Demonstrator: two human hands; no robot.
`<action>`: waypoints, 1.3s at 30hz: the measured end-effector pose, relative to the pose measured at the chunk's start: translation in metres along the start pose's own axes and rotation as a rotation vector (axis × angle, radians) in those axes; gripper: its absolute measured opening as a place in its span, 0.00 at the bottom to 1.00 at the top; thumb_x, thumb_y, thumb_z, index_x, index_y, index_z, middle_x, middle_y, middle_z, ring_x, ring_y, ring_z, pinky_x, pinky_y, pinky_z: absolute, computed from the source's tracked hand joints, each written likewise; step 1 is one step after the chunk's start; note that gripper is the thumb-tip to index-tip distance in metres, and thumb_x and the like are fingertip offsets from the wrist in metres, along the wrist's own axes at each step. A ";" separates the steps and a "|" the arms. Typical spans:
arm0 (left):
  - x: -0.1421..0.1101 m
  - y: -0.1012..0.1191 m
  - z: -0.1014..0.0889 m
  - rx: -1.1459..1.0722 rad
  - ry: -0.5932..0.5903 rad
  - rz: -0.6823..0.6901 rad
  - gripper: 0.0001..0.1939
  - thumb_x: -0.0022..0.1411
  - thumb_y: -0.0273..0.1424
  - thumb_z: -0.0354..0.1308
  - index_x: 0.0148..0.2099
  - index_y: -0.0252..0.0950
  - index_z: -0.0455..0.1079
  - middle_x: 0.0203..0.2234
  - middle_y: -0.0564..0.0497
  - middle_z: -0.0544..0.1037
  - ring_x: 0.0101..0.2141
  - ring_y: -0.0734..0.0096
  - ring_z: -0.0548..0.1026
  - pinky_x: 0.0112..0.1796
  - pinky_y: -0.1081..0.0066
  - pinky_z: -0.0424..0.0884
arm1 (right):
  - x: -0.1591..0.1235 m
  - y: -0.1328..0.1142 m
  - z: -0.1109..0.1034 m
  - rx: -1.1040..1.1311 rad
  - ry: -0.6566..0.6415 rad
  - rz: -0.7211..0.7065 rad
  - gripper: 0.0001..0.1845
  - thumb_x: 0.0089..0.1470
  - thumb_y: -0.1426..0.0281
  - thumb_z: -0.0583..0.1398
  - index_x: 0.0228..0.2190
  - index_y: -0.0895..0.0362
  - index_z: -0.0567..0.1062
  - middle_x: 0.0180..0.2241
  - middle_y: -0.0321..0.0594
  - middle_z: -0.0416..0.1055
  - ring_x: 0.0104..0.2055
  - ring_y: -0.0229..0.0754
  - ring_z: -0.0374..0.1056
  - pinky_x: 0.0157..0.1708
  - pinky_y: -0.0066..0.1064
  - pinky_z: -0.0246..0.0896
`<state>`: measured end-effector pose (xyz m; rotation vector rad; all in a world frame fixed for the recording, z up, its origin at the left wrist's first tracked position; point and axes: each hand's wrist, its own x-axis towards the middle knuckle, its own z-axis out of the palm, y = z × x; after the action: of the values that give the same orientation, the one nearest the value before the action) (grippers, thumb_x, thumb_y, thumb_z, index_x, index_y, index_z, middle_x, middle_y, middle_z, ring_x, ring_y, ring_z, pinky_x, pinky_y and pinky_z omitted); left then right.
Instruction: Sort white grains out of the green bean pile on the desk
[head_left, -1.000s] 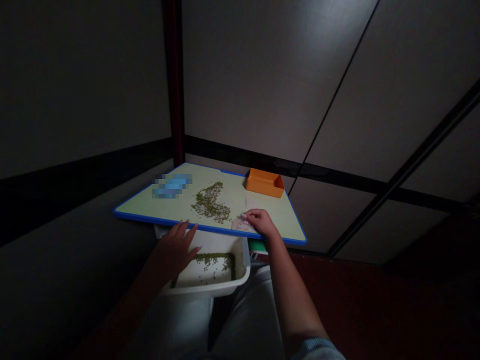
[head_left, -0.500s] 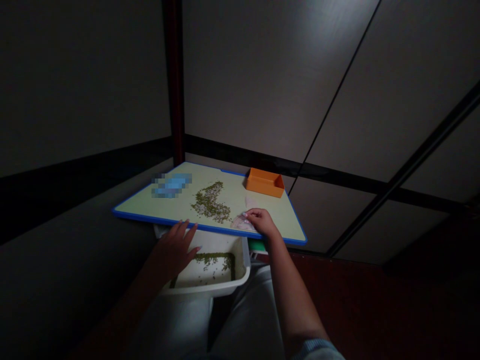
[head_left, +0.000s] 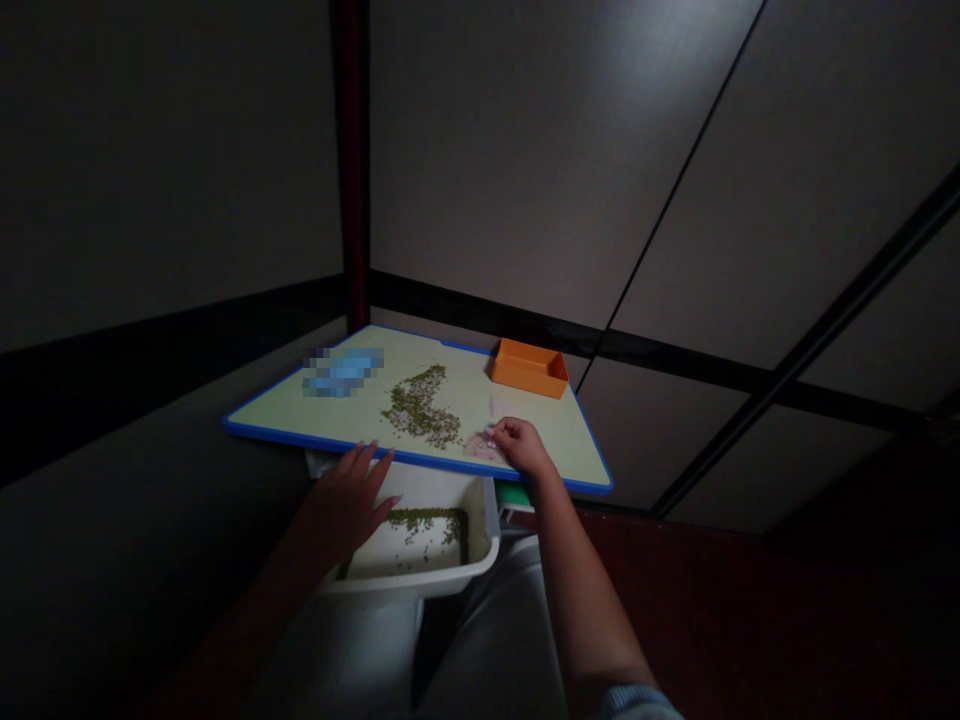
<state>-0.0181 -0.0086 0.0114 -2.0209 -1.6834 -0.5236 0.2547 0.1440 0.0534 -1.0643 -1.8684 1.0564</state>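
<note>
A pale yellow board (head_left: 300,418) with a blue rim lies in front of me. On its middle is a loose, curved spread of small green grains (head_left: 421,405). My right hand (head_left: 523,445) is over the near right part, thumb and fingertips pinched together; what is between them, if anything, is too small to make out. Under those fingertips is a pinkish patch (head_left: 480,447) on the board. My left hand (head_left: 349,500) has its fingers spread, the tips at the board's near edge. It holds nothing, and its thumb is above a white tub (head_left: 420,582).
An orange open box (head_left: 529,370) stands at the board's far right corner. A blurred blue shape (head_left: 345,372) is at the left. More green grains (head_left: 427,520) lie in the tub, partly under the board. Grey panelled walls (head_left: 525,150) rise close behind and left.
My right hand's fingertips have shifted very slightly over the pinkish patch, still pinched. My left hand and the grains look the same.
</note>
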 end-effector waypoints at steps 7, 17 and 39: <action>0.000 0.000 0.003 -0.004 0.009 -0.008 0.27 0.60 0.40 0.54 0.59 0.32 0.67 0.58 0.32 0.70 0.58 0.43 0.68 0.50 0.51 0.71 | 0.004 0.011 0.001 -0.223 0.250 0.003 0.14 0.50 0.60 0.58 0.21 0.55 0.68 0.20 0.33 0.68 0.24 0.36 0.60 0.24 0.26 0.48; -0.001 0.001 0.001 -0.021 0.019 -0.021 0.27 0.60 0.39 0.54 0.59 0.33 0.66 0.58 0.33 0.70 0.58 0.44 0.68 0.50 0.51 0.72 | 0.009 0.021 -0.001 -0.143 0.308 -0.011 0.17 0.51 0.56 0.58 0.21 0.54 0.66 0.20 0.32 0.67 0.24 0.36 0.60 0.26 0.26 0.52; 0.001 0.003 -0.005 -0.040 0.011 -0.012 0.27 0.60 0.38 0.54 0.58 0.30 0.67 0.58 0.31 0.70 0.58 0.44 0.68 0.51 0.50 0.70 | 0.005 -0.005 0.005 -0.565 0.295 -0.036 0.15 0.57 0.62 0.60 0.21 0.54 0.69 0.22 0.37 0.69 0.24 0.37 0.56 0.26 0.30 0.41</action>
<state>-0.0150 -0.0113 0.0159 -2.0333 -1.6924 -0.5766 0.2474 0.1457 0.0569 -1.4047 -1.9693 0.3163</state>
